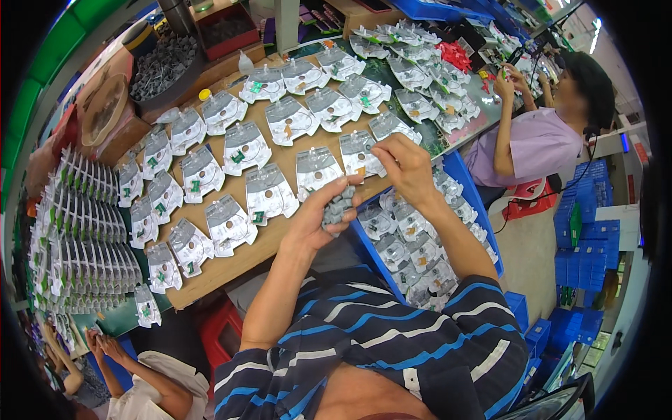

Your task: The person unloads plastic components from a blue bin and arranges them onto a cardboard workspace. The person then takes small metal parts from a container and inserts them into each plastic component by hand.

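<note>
I take the blue bin (483, 210) as my landmark. The housing (359, 152) that matters most to me, grey and white, lies on the brown board (199, 280), just beyond the bin's far-left corner. On my feed the right hand (408, 168) is the nearer one: it hangs above the far side of the bin, so the housing lies to its left, just beside the fingertips. Thumb and forefinger are pinched together there, near the housing's right edge. If a small piece sits between them, or if the skin touches the housing, I cannot tell from this distance.

The left hand (315, 218) is at the left of the bin's far-left corner, palm up and half curled like a cup. It holds a heap of small grey pieces (339, 206). From the right hand these pieces lie leftward and closer to the wearer, so I judge the gap between both hands is short.

About direction: the housing's long axis runs away from the wearer, with only a slight slant. Its narrow grey end points away from the bin, and its wide white end, with an orange part (360, 171), faces back toward the bin. The small grey pieces lie jumbled; I cannot read one common axis for them.
</note>
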`<action>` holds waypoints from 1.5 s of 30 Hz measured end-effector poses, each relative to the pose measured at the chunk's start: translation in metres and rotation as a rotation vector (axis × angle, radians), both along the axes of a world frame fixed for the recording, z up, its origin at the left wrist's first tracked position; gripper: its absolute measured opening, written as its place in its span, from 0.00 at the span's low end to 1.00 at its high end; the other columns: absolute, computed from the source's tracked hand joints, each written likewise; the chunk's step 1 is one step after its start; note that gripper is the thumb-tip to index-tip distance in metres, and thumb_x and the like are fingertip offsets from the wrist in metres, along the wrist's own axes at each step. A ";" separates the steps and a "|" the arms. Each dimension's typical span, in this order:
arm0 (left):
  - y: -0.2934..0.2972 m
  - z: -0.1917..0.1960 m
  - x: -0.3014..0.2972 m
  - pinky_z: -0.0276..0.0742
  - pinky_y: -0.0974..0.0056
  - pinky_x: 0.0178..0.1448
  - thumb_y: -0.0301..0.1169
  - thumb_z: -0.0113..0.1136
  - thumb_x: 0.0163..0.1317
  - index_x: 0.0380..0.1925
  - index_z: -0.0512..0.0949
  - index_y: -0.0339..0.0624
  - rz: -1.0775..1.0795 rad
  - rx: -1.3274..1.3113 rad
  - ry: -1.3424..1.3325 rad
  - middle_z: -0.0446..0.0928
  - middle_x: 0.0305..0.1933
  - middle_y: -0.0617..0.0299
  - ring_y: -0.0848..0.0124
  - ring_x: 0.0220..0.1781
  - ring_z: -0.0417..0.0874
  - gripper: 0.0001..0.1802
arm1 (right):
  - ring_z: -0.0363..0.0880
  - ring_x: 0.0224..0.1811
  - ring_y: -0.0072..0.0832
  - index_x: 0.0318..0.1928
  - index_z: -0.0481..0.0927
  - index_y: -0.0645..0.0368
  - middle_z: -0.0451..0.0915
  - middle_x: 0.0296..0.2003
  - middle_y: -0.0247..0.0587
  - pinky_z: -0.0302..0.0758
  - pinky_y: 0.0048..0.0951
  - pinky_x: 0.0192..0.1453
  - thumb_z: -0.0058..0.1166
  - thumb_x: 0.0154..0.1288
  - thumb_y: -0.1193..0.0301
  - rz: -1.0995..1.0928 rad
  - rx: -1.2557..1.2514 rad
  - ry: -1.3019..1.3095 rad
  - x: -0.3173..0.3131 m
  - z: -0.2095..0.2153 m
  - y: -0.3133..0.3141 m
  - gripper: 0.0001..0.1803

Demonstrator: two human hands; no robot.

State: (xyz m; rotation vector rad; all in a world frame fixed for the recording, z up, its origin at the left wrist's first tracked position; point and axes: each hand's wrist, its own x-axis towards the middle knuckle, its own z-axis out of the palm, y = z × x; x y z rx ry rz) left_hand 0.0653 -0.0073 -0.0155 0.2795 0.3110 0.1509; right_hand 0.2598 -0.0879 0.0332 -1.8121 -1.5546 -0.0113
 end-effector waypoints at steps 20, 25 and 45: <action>-0.002 0.006 -0.013 0.58 0.80 0.09 0.53 0.43 0.74 0.48 0.75 0.41 0.062 -0.141 -0.031 0.74 0.31 0.56 0.76 0.19 0.69 0.26 | 0.80 0.32 0.37 0.45 0.82 0.58 0.79 0.32 0.41 0.75 0.36 0.35 0.60 0.64 0.62 0.091 -0.233 -0.313 0.011 -0.003 0.012 0.14; 0.004 0.011 -0.011 0.58 0.80 0.10 0.55 0.44 0.74 0.44 0.76 0.43 0.081 -0.021 0.044 0.77 0.29 0.59 0.77 0.20 0.75 0.26 | 0.80 0.37 0.29 0.53 0.78 0.60 0.80 0.40 0.42 0.76 0.31 0.36 0.63 0.62 0.66 0.349 -0.253 0.145 -0.028 0.044 0.019 0.20; 0.021 0.008 -0.021 0.58 0.79 0.10 0.40 0.52 0.71 0.48 0.71 0.42 0.135 -0.045 0.043 0.72 0.32 0.55 0.74 0.22 0.71 0.14 | 0.80 0.52 0.23 0.53 0.81 0.63 0.85 0.47 0.39 0.75 0.27 0.57 0.51 0.73 0.71 0.443 -0.213 0.562 -0.043 0.002 0.043 0.14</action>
